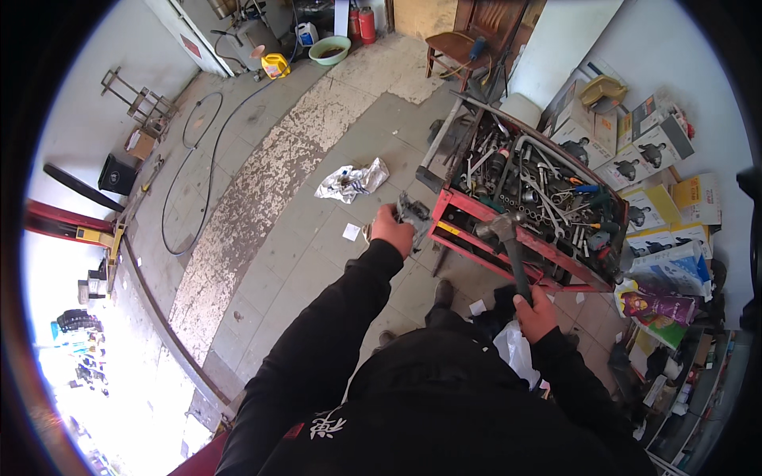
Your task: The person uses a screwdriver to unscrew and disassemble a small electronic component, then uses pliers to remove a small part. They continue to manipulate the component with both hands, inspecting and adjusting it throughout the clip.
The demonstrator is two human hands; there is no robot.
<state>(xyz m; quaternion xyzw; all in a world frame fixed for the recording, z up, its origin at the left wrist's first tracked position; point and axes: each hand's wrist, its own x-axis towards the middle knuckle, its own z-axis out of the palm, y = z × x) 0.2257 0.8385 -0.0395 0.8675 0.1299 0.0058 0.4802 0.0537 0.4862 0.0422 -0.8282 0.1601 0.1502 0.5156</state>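
My left hand (394,232) is closed on a dark grey metal part (413,211), held just left of the red tool cart's near corner. The part's exact kind is too small to make out. In my right hand (539,314) is a hammer (517,262), gripped low on its dark handle. Its metal head points away from me, over the front side of the red tool cart (470,208). Wrenches (548,196), sockets and screwdrivers lie heaped in the cart's top tray.
A crumpled white bag (353,181) lies on the tiled floor beyond my left hand. Stacked boxes (651,147) line the right wall. Farther off are a wooden chair (468,44), a green basin (329,51), a yellow jug (275,66) and a black hose (209,186).
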